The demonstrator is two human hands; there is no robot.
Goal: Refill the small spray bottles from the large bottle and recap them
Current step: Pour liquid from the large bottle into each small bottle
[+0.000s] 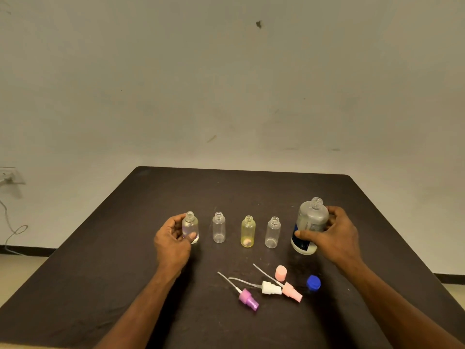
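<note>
Several small uncapped spray bottles stand in a row on the dark table [100, 260]. My left hand [172, 241] grips the leftmost clear one [190, 225]. To its right stand a clear bottle [219, 227], a yellow bottle [248, 231] and another clear bottle [272, 233]. My right hand [334, 235] grips the large uncapped bottle [310, 222], upright at the row's right end. In front lie a purple spray head [247, 299], a white spray head [270, 288], a pink spray head [292, 292], a pink cap [280, 272] and the blue cap [313, 282].
The table backs onto a pale wall. A wall socket [7, 175] with a hanging cable [12, 233] is at the far left, off the table.
</note>
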